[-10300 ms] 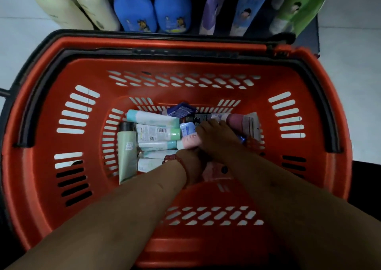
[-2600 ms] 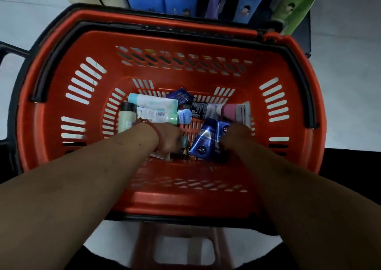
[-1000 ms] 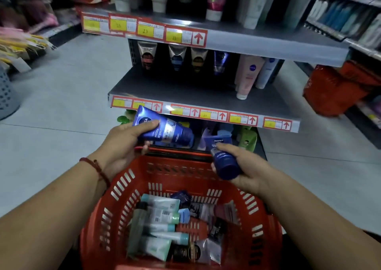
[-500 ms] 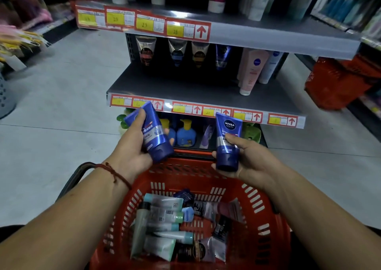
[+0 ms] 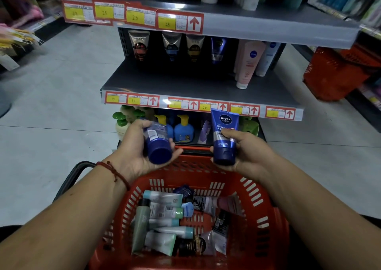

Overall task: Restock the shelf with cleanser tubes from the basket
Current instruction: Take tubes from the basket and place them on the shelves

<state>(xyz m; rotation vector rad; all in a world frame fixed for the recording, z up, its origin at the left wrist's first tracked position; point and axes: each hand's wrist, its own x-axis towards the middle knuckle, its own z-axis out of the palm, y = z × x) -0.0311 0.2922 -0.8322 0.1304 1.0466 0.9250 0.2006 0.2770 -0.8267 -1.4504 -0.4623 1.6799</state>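
Blue cleanser tubes are gripped, 1 tilted in the left hand (image 5: 136,156), 1 upright in the right hand (image 5: 247,154), above the basket (image 5: 268,218); placement on the middle shelf (image 5: 185,82), beside its matching blue tube (image 5: 217,50), appears due next.

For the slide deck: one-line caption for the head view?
Each hand holds a blue tube above the red basket.

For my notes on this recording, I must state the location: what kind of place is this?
Most likely a shop aisle for personal-care goods: grey metal shelves carry yellow-and-red price labels, standing cleanser tubes fill them, and a red plastic shopping basket sits below.
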